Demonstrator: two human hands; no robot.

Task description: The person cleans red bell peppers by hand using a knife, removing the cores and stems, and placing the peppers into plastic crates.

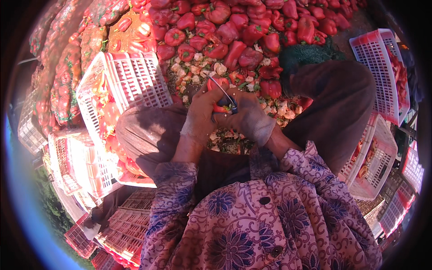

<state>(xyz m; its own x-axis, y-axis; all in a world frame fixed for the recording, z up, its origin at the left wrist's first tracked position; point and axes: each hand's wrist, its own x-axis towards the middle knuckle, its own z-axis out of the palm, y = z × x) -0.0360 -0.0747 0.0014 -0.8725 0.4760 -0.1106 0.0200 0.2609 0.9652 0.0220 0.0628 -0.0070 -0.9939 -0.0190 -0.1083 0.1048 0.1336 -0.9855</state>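
Note:
Both hands wear thin, dirty work gloves and meet above the ground between the knees. My left hand point(200, 113) closes around a red bell pepper point(218, 83), whose red flesh shows above and below the fingers. My right hand point(248, 113) grips a small knife point(220, 87) by its dark handle; the narrow blade points up and to the left across the pepper. Under the hands lie cut pale pepper cores point(220, 69) with seeds and green stems. Just beyond them starts a large heap of whole red bell peppers point(233, 32).
A white plastic crate point(138, 79) of red pepper pieces tilts beside the left knee. More crates stand at the right point(374, 64) and lower right point(381, 162). Filled mesh sacks point(65, 91) lie at the left. Green netting point(300, 55) lies by the right knee.

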